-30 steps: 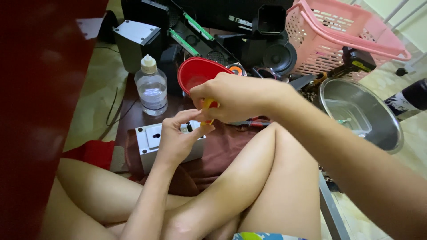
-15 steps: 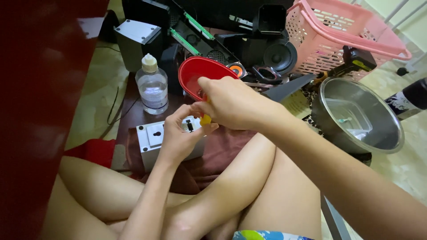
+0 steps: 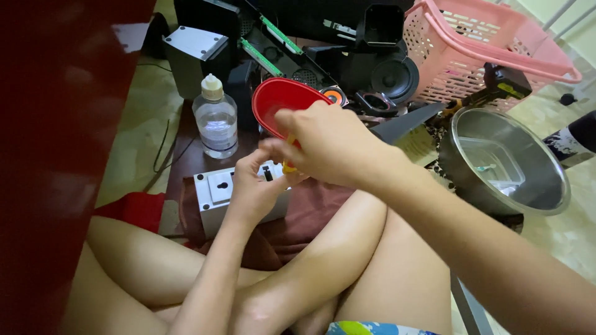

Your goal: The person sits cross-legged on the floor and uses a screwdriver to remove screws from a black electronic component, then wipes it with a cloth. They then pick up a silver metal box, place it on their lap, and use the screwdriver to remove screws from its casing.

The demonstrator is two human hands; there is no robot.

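Observation:
A small grey box (image 3: 218, 193) with a white switch plate on top rests on a dark red cloth (image 3: 310, 211) in front of my crossed legs. My left hand (image 3: 256, 186) grips the box's right part, fingers curled over its top. My right hand (image 3: 329, 144) is closed around a yellow-handled tool (image 3: 289, 162), whose tip points down at the box top beside my left fingers. The tool's tip is hidden by my hands.
A clear plastic bottle (image 3: 216, 119) stands behind the box, a red bowl (image 3: 276, 102) next to it. Black speaker parts (image 3: 391, 77) and circuit boards lie further back. A pink basket (image 3: 478, 46) and a steel bowl (image 3: 506, 162) sit at right. A dark red panel (image 3: 56, 142) fills the left.
My right hand with the yellow tool has shifted slightly down toward the box top. My left hand keeps its hold on the box.

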